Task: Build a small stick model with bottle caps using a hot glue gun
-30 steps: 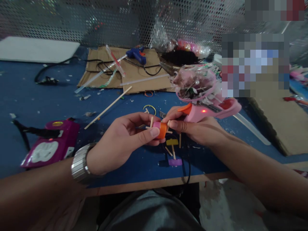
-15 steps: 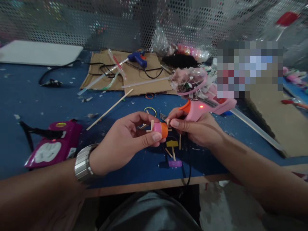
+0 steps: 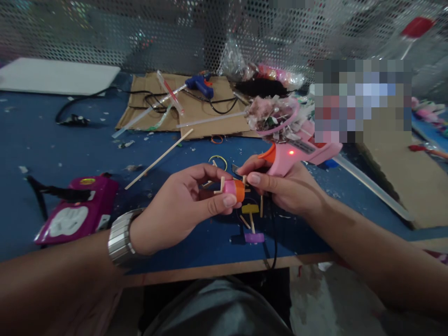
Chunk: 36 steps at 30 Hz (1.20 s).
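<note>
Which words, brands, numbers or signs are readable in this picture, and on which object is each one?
No text is readable.
Yellow oval sticker on the purple plastic box: too small and blurred.
White sticker on that box's side: too blurred.
Grey label on the pink plastic glue gun: too blurred.

It's dim in here, a cool greyish light lying over the blue tabletop (image 3: 105, 154). The sharpest spark is a red glow on the pink glue gun (image 3: 284, 161), right of centre; at lower left the watch (image 3: 120, 240) gives a silvery glint. Along the top, the perforated mesh (image 3: 115, 32) glitters but goes soft, especially toward the left. Shade dulls the lap (image 3: 213, 308), bottom centre. Wide-angle stretch lengthens the forearms (image 3: 378, 247) toward the lower corners, and coarse pixelation blots out a patch at upper right.
</note>
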{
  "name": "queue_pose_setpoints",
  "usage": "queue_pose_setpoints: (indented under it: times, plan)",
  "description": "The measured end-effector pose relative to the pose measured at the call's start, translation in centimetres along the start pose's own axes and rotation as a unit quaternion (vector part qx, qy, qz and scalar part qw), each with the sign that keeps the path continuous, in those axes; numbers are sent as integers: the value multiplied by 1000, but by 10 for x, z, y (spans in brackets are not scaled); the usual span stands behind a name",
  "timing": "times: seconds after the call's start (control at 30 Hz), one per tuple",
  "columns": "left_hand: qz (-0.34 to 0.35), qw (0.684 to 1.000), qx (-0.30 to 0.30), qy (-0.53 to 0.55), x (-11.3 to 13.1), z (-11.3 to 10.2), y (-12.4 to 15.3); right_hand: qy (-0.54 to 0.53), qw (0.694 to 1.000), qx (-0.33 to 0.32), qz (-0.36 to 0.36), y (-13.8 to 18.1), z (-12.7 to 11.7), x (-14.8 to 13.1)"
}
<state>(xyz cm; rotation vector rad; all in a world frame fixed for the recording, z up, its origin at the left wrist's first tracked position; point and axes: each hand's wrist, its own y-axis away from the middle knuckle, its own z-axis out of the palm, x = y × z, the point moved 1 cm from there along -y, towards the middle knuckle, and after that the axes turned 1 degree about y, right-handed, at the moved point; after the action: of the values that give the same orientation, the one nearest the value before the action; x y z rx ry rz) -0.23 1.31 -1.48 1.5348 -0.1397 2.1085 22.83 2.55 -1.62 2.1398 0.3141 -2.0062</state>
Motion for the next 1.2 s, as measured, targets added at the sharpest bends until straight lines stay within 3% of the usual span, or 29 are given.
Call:
queue_pose_setpoints:
  times: [0.47,1.2]
  plan:
    - [-1,1000,10,8,-5,-2,1,4,1000,-18,17,-1,3,-4]
    - [5,1000,6,8,-1,-1,2,-70,997,4,35,-4,7,-5]
